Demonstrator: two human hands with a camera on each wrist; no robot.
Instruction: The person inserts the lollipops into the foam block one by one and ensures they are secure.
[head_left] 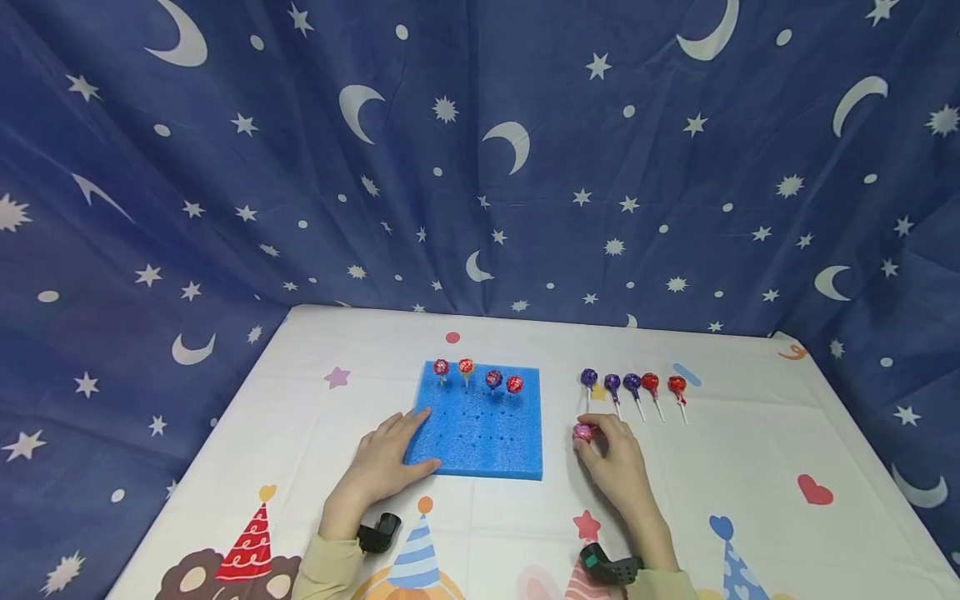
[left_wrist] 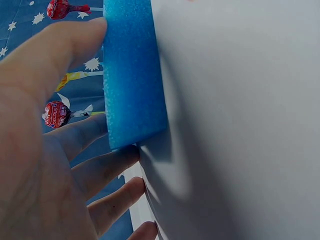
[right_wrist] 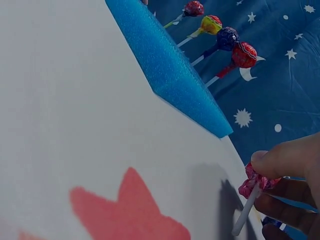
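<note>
On the worktop (head_left: pixel 757 433), I'm seeing four lollipops (head_left: pixel 493 379) standing in the block's (head_left: pixel 480 454) far part, the left grip (head_left: pixel 381 462) resting at its left side; rightward, five lollipops (head_left: pixel 632 382) are lying beyond the right grip (head_left: pixel 617 465). A curtain (head_left: pixel 480 167) is hanging behind.

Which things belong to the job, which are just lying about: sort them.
Job, it seems:
blue foam block, touched by left hand
four lollipops standing in it
pink lollipop pinched by right hand
five lollipops lying in a row

Just background:
printed tablecloth
starry curtain
wrist devices
</note>
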